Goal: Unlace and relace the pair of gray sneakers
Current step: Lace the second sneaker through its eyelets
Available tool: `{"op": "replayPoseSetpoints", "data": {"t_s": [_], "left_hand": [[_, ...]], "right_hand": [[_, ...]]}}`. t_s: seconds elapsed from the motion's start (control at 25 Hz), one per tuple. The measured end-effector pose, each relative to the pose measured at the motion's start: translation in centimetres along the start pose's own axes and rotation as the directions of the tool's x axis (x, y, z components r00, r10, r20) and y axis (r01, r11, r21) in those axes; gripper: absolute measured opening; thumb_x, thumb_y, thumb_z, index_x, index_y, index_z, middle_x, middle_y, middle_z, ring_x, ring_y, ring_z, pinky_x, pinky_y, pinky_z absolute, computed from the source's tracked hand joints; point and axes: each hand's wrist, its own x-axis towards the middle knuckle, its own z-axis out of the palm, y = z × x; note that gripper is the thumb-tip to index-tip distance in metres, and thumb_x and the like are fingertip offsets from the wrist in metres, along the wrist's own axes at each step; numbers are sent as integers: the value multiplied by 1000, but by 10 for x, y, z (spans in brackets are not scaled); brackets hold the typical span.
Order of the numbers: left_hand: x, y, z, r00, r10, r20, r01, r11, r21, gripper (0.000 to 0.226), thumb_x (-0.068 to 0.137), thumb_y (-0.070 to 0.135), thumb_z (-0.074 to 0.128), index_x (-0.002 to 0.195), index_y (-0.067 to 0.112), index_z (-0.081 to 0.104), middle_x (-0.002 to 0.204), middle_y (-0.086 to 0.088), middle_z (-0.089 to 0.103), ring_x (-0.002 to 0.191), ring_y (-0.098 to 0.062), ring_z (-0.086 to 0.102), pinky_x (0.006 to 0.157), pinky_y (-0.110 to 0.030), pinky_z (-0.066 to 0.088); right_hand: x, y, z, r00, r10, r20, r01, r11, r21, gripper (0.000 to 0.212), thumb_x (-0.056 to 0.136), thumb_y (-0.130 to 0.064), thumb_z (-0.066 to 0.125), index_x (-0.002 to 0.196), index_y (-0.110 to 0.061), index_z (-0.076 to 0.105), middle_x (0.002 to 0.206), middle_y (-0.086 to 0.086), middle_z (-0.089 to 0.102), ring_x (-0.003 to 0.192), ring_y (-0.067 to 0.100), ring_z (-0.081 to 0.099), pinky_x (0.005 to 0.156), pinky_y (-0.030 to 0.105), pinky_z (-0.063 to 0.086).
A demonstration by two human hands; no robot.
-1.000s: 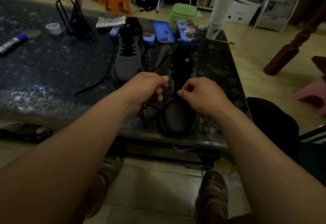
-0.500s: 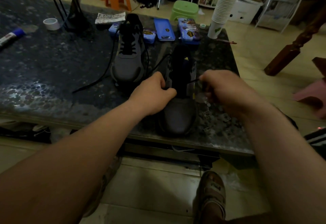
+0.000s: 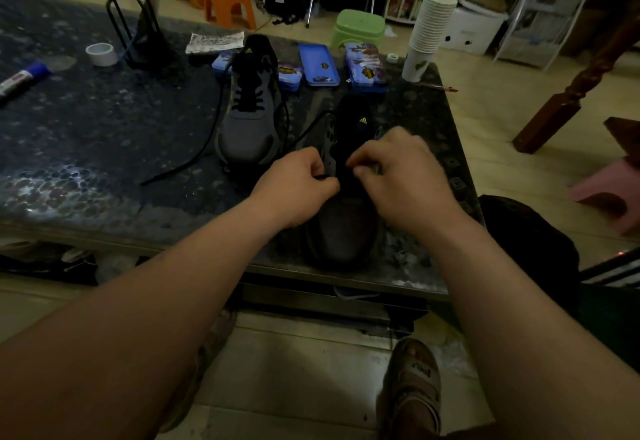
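Two gray sneakers stand on the dark table (image 3: 104,149), toes toward me. The near sneaker (image 3: 343,228) sits at the front edge with its black tongue up. My left hand (image 3: 298,190) pinches its black lace (image 3: 313,128) at the left eyelet flap. On the other side of the tongue, my right hand (image 3: 401,176) has its fingers curled in a pinch, apparently on the lace end, which is hard to see in the dim light. The far sneaker (image 3: 251,117) is laced, with loose black lace ends trailing onto the table.
Blue tins (image 3: 318,64) and a stack of paper cups (image 3: 429,31) stand behind the shoes. A tape roll (image 3: 101,53), a marker (image 3: 20,78) and a black wire stand (image 3: 138,34) lie at the left. Stools and a chair surround the table; my sandalled foot (image 3: 412,387) is below.
My right hand, which had pulled out to the right with the lace, has come back to the tongue. My left hand stays at the left eyelets.
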Motion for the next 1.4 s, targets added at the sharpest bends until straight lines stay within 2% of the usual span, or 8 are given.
{"op": "replayPoseSetpoints", "data": {"t_s": [0.4, 0.56, 0.72, 0.8, 0.88, 0.96, 1.16, 1.4], "left_hand": [[1, -6, -5, 997, -58, 59, 61, 997, -45, 31, 87, 46, 71, 82, 18, 59, 73, -1, 64, 65, -20, 58, 62, -34, 48], [1, -10, -3, 984, -123, 131, 144, 976, -162, 37, 89, 49, 70, 71, 20, 53, 64, -3, 63, 54, -19, 54, 55, -31, 42], [-1, -9, -2, 978, -145, 148, 171, 969, -179, 41, 89, 51, 70, 68, 21, 50, 63, -3, 62, 56, -21, 57, 58, -31, 45], [-1, -7, -4, 972, -168, 165, 201, 958, -204, 41, 91, 48, 71, 70, 19, 52, 63, -4, 62, 54, -19, 56, 56, -27, 45], [-1, -5, -4, 958, -196, 211, 252, 924, -287, 38, 93, 45, 72, 74, 17, 54, 62, -5, 60, 50, -17, 54, 52, -25, 44], [-1, -5, -4, 961, -188, 203, 240, 930, -277, 36, 93, 44, 73, 76, 18, 54, 64, -4, 61, 52, -17, 55, 53, -27, 46], [-3, 0, -4, 994, -98, 53, 100, 995, -23, 34, 88, 47, 70, 78, 21, 50, 73, 1, 57, 66, -19, 53, 61, -34, 42], [-4, 0, -6, 990, -125, 61, 127, 992, -26, 32, 84, 48, 68, 82, 18, 58, 78, -2, 66, 73, -25, 65, 69, -40, 56]], "right_hand": [[16, -9, 14, 952, 183, 244, -257, 911, 321, 17, 102, -23, 56, 104, -15, 71, 107, 4, 66, 96, 19, 62, 84, 35, 47], [9, -14, -2, 808, 390, 442, -543, 202, 815, 28, 100, -11, 39, 86, -8, 62, 108, 14, 75, 101, 25, 70, 90, 38, 52], [13, 5, -18, 783, 416, 463, -307, -388, 869, 25, 100, -17, 35, 76, -16, 44, 62, 2, 50, 64, 24, 62, 83, 43, 59], [12, 6, -15, 797, 463, 388, -366, -140, 920, 24, 102, -17, 44, 79, -15, 46, 61, 0, 41, 53, 16, 47, 67, 37, 56], [8, 5, -5, 912, 354, 209, -396, 620, 677, 12, 101, -20, 60, 91, -14, 62, 75, -2, 59, 65, 13, 57, 70, 35, 55], [6, 0, 9, 974, 111, 196, -163, 949, 271, 14, 97, -25, 68, 109, -20, 73, 101, -4, 71, 92, 13, 66, 84, 31, 53], [15, -13, 27, 985, 0, 174, -7, 999, 43, 15, 98, -25, 63, 110, -22, 72, 108, 2, 68, 105, 23, 63, 88, 35, 51], [14, 10, -19, 935, 330, 126, -353, 896, 270, 18, 104, -25, 52, 105, -17, 68, 102, 3, 66, 85, 18, 60, 71, 34, 44]]}}
